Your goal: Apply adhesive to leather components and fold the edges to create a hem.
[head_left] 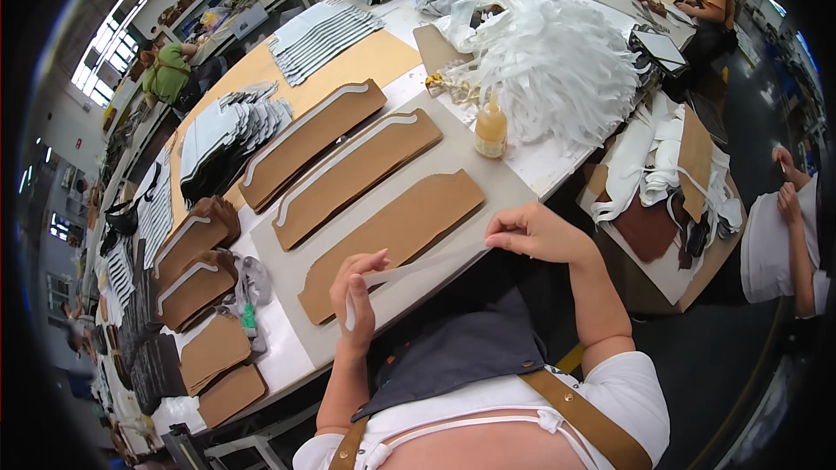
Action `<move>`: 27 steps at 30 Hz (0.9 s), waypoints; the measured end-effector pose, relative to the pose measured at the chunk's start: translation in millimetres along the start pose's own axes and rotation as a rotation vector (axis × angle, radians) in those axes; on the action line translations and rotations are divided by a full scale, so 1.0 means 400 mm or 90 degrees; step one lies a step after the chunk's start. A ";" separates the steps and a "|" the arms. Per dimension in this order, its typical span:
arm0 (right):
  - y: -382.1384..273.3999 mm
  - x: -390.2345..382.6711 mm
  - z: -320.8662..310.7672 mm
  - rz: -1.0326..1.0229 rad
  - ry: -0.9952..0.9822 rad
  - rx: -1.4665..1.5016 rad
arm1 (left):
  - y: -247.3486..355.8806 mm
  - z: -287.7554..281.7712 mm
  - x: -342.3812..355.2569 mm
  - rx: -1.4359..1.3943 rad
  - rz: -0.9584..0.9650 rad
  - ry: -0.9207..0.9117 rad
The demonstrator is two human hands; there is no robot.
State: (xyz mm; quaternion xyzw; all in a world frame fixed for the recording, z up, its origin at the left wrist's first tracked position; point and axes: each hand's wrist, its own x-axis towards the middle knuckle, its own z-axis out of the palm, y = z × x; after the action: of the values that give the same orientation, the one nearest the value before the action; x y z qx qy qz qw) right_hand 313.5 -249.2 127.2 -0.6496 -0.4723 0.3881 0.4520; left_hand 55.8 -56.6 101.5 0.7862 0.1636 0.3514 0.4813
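A thin white strip [427, 263] is stretched between my two hands above the table's near edge. My right hand [544, 233] pinches its right end between thumb and fingertips. My left hand [353, 296] holds the other end, with a short tail hanging down by the palm. Just beyond the strip lies a stack of brown panels [396, 231] with a bare top face. Farther back, a second brown stack [361, 174] and a third brown stack [313, 144] each have a white strip along the far edge.
A glue bottle [491, 130] with yellowish contents stands beside a big heap of white strips [557, 61]. Smaller brown panels [196, 283] and grey-white stacked pieces [231, 135] fill the left. A scrap-covered board [657, 209] and another person's arms [791, 196] are at right.
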 end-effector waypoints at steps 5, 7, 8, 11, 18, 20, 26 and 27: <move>0.008 -0.010 -0.060 -0.001 0.064 -0.024 | -0.032 -0.034 0.015 0.028 0.019 0.085; 0.007 -0.023 -0.079 0.027 0.084 0.012 | -0.015 -0.035 0.030 0.010 0.001 0.071; -0.005 -0.023 -0.090 0.025 0.078 0.011 | 0.000 -0.027 0.049 0.007 0.009 0.038; -0.026 -0.032 -0.110 0.018 0.046 -0.022 | 0.003 0.014 0.100 -0.004 0.026 -0.025; -0.067 -0.050 -0.106 -0.001 0.009 -0.054 | 0.053 0.226 0.175 0.076 0.223 -0.208; -0.085 -0.054 -0.101 0.005 -0.010 -0.082 | 0.054 0.218 0.169 0.057 0.126 -0.289; -0.030 -0.043 -0.072 0.103 -0.014 0.008 | 0.040 0.116 0.084 0.048 -0.168 -0.340; -0.013 -0.018 -0.055 0.122 -0.017 0.035 | 0.019 0.100 0.067 0.056 -0.154 -0.290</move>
State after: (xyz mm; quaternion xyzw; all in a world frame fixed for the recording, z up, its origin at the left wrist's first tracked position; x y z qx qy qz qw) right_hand 331.0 -260.5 139.1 -0.6740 -0.4029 0.4511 0.4241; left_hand 102.2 -70.0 107.1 0.8398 0.1591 0.0979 0.5097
